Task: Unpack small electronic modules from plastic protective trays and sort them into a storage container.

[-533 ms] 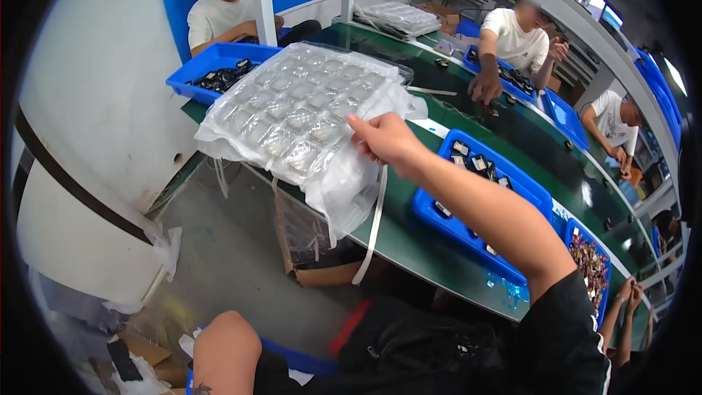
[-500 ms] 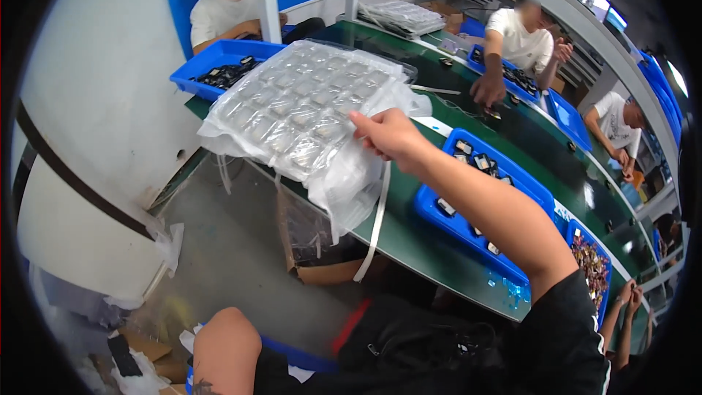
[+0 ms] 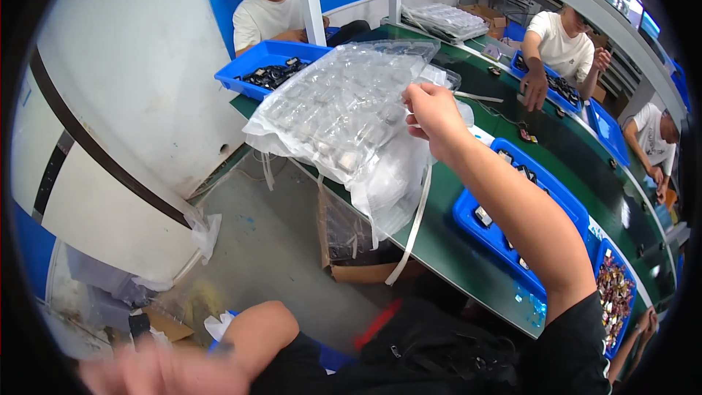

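Observation:
Clear plastic blister trays with square pockets lie stacked on the table corner, with crumpled white plastic film under them and over the near edge. My right hand is at the right side of the stack, fingers curled in a pinch on the edge of the top tray, which looks tilted up there. The exact contact is partly hidden by the fingers. Low at the left, my left hand is smeared by motion, away from the table; its fingers cannot be made out.
Blue bins of small dark parts stand behind the stack and beneath my right forearm. Farther right is a bin of small colourful parts. Co-workers sit along the green table. A cardboard box stands below.
The view has swung left, so the scene sits farther right. My left hand has entered at the lower left. The top tray's right side has risen with my right hand.

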Motion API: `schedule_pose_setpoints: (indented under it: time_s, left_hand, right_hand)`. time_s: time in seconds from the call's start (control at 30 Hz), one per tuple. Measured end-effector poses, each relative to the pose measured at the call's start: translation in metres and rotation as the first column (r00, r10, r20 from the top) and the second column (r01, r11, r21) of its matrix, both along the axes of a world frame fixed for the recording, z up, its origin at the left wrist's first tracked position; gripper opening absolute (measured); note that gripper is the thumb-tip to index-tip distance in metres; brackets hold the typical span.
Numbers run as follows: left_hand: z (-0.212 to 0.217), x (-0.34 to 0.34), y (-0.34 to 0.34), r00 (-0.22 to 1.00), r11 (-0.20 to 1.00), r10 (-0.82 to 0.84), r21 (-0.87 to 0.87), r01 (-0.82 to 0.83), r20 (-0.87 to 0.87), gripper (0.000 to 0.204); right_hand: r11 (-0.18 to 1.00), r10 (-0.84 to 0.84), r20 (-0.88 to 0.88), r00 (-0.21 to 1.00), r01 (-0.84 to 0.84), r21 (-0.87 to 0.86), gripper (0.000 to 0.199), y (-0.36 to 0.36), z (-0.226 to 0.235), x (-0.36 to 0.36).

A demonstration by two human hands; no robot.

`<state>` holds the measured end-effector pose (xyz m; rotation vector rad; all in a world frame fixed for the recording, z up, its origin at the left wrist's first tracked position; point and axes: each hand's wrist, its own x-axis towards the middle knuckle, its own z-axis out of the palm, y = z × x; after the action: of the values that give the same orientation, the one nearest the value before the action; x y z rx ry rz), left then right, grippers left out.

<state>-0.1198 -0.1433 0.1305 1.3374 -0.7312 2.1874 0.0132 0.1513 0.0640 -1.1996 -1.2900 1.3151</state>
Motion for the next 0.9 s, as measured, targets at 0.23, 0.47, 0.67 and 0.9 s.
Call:
schedule_pose_setpoints:
  time_s: [0.23, 0.47, 0.67, 0.9]
  left_hand:
    - [-0.11, -0.09, 0.206, -0.346, -0.221, 0.423, 0.275, -0.936, -0.838, 0.073]
    - [-0.108, -0.096, 0.226, -0.344, 0.148, 0.262, 0.39, -0.909, -0.902, 0.083]
    - [-0.156, -0.149, 0.263, -0.013, -0.121, 0.578, -0.07, -0.99, -0.816, 0.053]
    - [-0.203, -0.123, 0.295, 0.316, -0.165, 0.481, -0.438, -0.884, -0.818, 0.062]
  right_hand:
    - [1.0, 0.004, -0.239, 0.971, -0.003, 0.004, 0.018, 0.006, -0.004, -0.003]
    - [0.999, -0.02, -0.354, 0.935, 0.033, 0.03, 0.019, 0.023, -0.014, 0.0]
    - [0.999, -0.041, -0.377, 0.925, 0.047, 0.007, 0.018, 0.028, -0.023, 0.004]
    - [0.988, -0.137, -0.531, 0.837, 0.153, -0.014, 0.016, 0.032, -0.017, -0.002]
